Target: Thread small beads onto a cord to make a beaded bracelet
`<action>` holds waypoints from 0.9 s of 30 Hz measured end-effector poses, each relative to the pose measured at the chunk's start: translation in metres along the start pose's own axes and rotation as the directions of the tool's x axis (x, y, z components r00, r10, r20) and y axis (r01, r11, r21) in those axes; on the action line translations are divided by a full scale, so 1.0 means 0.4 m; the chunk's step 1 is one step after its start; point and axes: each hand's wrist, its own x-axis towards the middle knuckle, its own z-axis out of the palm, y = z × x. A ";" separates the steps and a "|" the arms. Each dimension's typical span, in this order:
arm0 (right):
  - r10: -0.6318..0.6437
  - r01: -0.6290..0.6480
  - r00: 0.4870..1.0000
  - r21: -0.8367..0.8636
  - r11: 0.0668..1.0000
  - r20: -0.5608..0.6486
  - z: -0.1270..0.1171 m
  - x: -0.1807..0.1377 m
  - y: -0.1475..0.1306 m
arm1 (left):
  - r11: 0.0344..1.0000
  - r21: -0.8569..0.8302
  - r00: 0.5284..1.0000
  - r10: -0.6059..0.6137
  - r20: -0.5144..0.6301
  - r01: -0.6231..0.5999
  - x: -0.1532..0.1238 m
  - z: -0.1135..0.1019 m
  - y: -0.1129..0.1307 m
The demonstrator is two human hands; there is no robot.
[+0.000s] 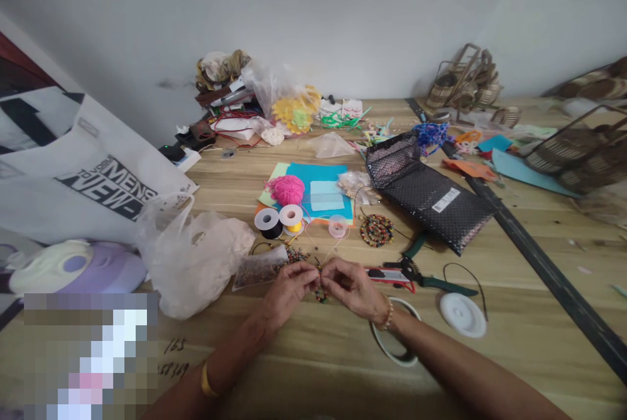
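Left hand and right hand met fingertip to fingertip over the table, both pinching a bead string dangling between them. Pliers lay just right.

Spools behind hands

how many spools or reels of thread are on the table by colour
black spool: 1
yellow spool: 1
clear pink spool: 1
white reel: 1
total: 4
Both hands, left hand and right hand, pinch a bead string in front of them.
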 end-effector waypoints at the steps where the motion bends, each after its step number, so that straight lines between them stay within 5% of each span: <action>1: 0.000 0.000 1.000 -0.001 1.000 0.002 0.000 0.000 0.000 | 1.000 0.001 1.000 0.000 -0.002 0.000 0.000 0.000 0.000; 9: -0.002 0.002 1.000 -0.021 1.000 -0.006 0.000 0.001 -0.001 | 0.998 0.063 1.000 0.017 -0.025 -0.015 -0.002 -0.007 -0.001; 27: -0.013 0.012 1.000 -0.042 0.999 -0.012 0.001 0.001 0.002 | 0.850 0.487 0.968 0.248 -0.035 -0.200 -0.001 -0.018 0.003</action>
